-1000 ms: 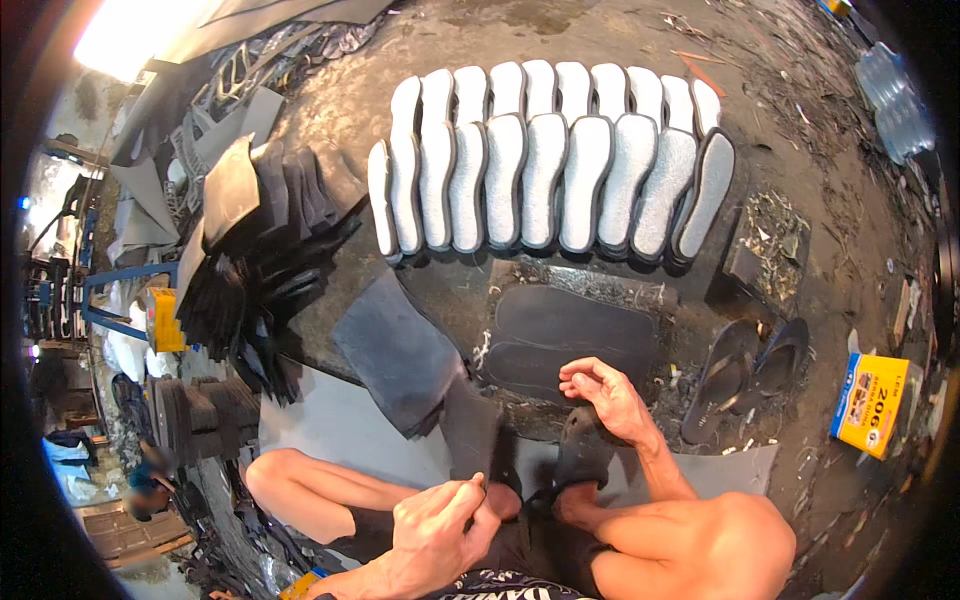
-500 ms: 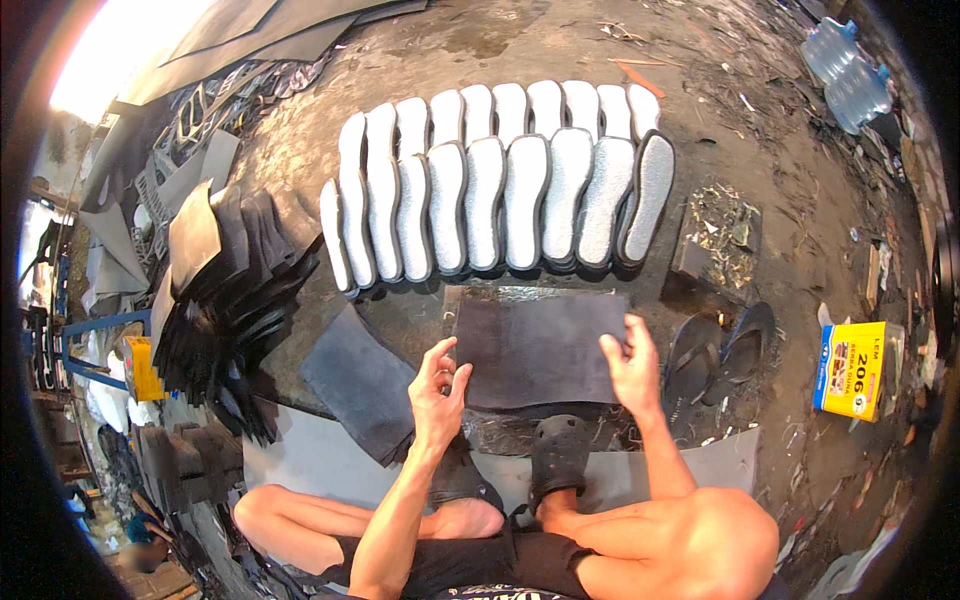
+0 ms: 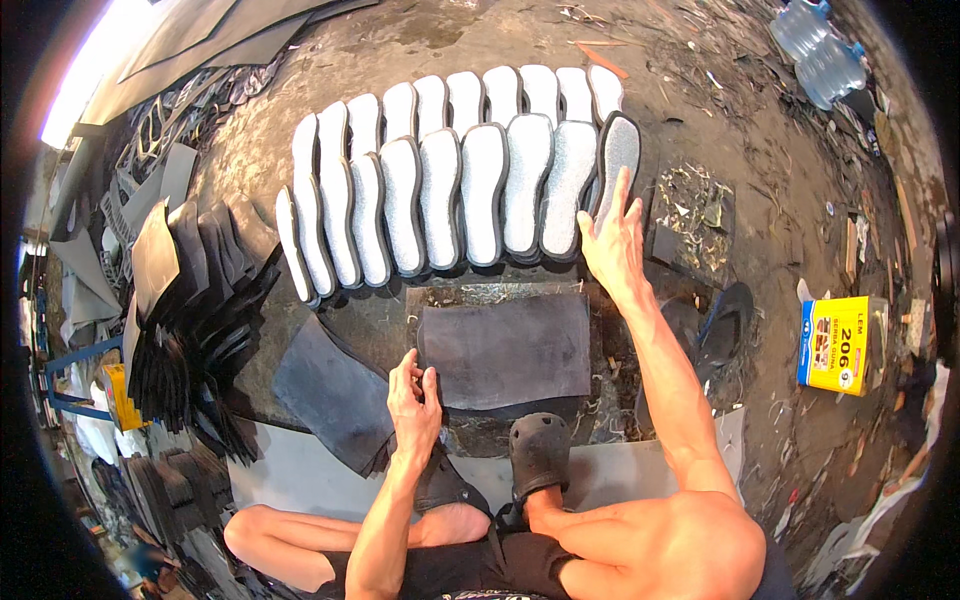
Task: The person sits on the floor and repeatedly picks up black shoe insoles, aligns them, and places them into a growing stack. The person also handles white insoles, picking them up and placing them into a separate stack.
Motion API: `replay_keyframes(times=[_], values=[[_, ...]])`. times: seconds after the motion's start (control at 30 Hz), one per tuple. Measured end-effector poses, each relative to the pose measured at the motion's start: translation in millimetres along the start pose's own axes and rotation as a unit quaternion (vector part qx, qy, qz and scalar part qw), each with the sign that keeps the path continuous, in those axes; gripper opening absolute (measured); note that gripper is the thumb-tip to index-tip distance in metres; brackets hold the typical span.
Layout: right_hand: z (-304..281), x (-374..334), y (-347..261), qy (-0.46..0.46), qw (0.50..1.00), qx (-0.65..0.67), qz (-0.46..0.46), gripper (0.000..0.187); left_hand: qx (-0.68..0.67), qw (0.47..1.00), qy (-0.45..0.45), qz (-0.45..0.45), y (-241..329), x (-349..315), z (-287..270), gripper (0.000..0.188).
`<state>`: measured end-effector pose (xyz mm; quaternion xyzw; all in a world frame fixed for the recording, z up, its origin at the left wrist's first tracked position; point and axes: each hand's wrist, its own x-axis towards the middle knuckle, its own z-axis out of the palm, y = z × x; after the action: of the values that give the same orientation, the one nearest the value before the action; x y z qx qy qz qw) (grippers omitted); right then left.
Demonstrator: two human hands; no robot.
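A black rubber sheet [image 3: 505,352] lies flat on a dark block in front of me. My left hand [image 3: 414,412] is beside the sheet's left edge, thumb apart from its bent fingers, holding nothing visible. Reaching forward, my right hand [image 3: 618,250] has its fingers spread at the lower end of the rightmost shoe sole [image 3: 618,150], a dark-edged one with a light top; whether it touches is hard to tell. More white-topped soles [image 3: 483,190] with black edges stand in two rows beyond the sheet. Left of my left hand lies another dark sheet stack [image 3: 330,395].
A tall pile of dark sheets [image 3: 195,300] leans at the left. Sandals [image 3: 725,325] lie right of the block, near a scrap-covered board [image 3: 695,210]. Further right stand a yellow tin [image 3: 842,345] and clear water bottles [image 3: 820,50]. My clog-clad foot [image 3: 540,455] is close to the sheet.
My right hand has left the sheet's right edge and reached forward to the rightmost sole. My left hand stays by the sheet's left edge. The whole view has shifted slightly.
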<state>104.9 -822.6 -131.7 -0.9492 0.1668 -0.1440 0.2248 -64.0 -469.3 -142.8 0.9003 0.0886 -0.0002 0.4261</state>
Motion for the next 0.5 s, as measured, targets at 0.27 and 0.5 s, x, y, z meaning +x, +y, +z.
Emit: replay_keyframes(times=[0.27, 0.5], values=[[-26.6, -6.3, -19.5, 0.035, 0.982, 0.180, 0.037, 0.112, -0.196, 0.977, 0.042, -0.077, 25.4, -23.3, -6.5, 0.022], [-69.2, -111.7, -44.0, -0.192, 0.796, 0.574, 0.001, 0.088, -0.538, 0.767, -0.212, -0.279, 91.7, -12.3, -1.1, 0.061]])
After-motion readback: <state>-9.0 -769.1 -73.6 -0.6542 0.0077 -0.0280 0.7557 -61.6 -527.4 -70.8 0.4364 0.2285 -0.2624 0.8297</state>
